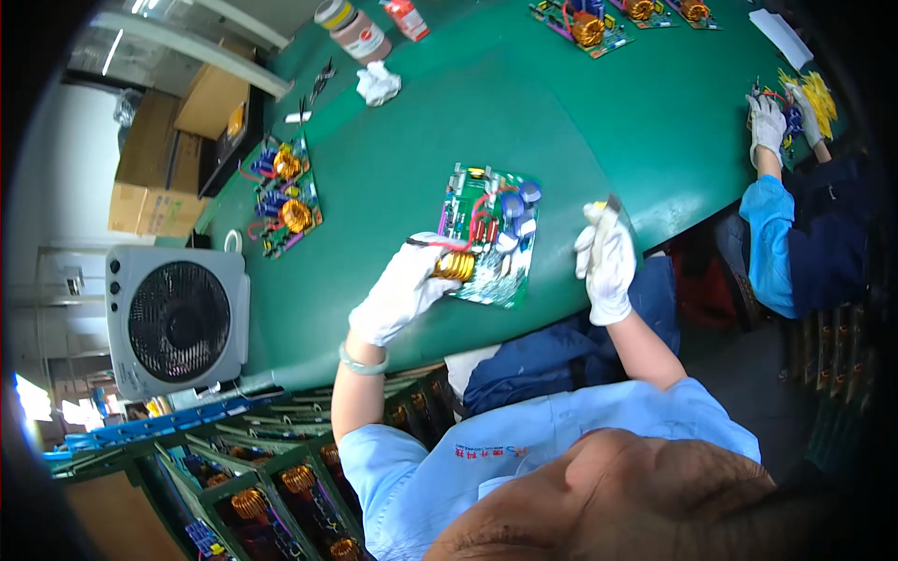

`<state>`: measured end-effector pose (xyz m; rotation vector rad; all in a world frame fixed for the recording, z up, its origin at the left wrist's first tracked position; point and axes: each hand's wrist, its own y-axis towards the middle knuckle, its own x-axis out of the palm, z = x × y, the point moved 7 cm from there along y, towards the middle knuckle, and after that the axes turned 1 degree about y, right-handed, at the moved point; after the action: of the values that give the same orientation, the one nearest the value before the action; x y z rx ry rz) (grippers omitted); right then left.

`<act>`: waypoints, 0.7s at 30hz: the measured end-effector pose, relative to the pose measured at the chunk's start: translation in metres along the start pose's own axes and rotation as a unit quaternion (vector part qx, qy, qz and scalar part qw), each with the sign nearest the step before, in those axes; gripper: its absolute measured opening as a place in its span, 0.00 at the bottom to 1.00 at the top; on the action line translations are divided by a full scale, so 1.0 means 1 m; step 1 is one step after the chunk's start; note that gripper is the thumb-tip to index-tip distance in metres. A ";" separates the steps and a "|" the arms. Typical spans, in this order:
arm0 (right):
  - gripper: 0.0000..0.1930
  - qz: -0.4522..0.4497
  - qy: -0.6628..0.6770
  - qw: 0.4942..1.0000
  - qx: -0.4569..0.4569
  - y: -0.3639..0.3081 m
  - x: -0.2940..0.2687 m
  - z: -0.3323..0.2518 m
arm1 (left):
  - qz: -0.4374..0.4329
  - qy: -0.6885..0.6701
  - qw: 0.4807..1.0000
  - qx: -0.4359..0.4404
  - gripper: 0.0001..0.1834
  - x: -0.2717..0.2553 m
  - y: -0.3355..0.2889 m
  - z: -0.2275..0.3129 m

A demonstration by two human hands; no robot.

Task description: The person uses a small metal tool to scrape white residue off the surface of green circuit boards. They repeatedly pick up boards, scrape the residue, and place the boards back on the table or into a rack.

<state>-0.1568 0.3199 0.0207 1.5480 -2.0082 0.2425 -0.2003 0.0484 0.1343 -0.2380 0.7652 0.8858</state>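
One big green table (pixel 402 154) takes up most of the view from where I stand. Co-worker (pixel 772 257) at its right end, well apart. Gray box fan (pixel 178 321) stands at the left end, two spare boards (pixel 290 224) lying on the table beyond it. Main circuit board (pixel 494 238) is on the table right in front of the person, near the edge; looks flat, near end smeared by motion. Left hand (pixel 402 290), white glove, is at the board's near left corner, thumb and fingers looking closed round the copper coil (pixel 456 267). Right hand (pixel 608 266), also gloved, is raised off to the right, apart from the board, fingers curled; can't tell if they pinch the small dark bit (pixel 613 201) by the fingertips, too blurry. Red wire (pixel 454 246) passes close by the left fingers. For good handling, I'd judge: steady the board by its edge, don't lever on the coil, keep that wire from snagging in the glove, and bring the right hand in from the free side, lightly, so nothing tall gets knocked.
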 end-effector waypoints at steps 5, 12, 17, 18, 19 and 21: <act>0.18 -0.045 -0.200 0.979 0.006 0.014 0.020 -0.003 | 0.084 -0.458 0.877 -0.121 0.15 0.000 -0.066 -0.054; 0.15 -0.186 -0.334 0.916 0.119 0.024 0.109 -0.001 | 0.182 0.139 0.973 0.012 0.29 -0.027 -0.054 0.004; 0.18 -0.341 -0.383 0.854 0.089 0.016 0.147 0.029 | 0.257 -0.060 0.964 0.024 0.18 -0.001 -0.069 0.022; 0.19 -0.363 -0.383 0.841 0.124 0.016 0.148 0.039 | 0.262 -0.002 0.962 0.079 0.15 0.003 -0.076 0.021; 0.20 -0.373 -0.421 0.815 0.140 0.018 0.158 0.035 | 0.286 -0.104 0.951 0.055 0.14 0.008 -0.082 0.013; 0.18 -0.385 -0.397 0.813 0.181 0.020 0.163 0.036 | 0.323 -0.302 0.897 0.009 0.12 0.025 -0.092 0.003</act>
<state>-0.2121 0.1751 0.0850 2.9263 -1.6802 -0.4552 -0.1179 0.0073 0.1091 0.3305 0.2504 1.4865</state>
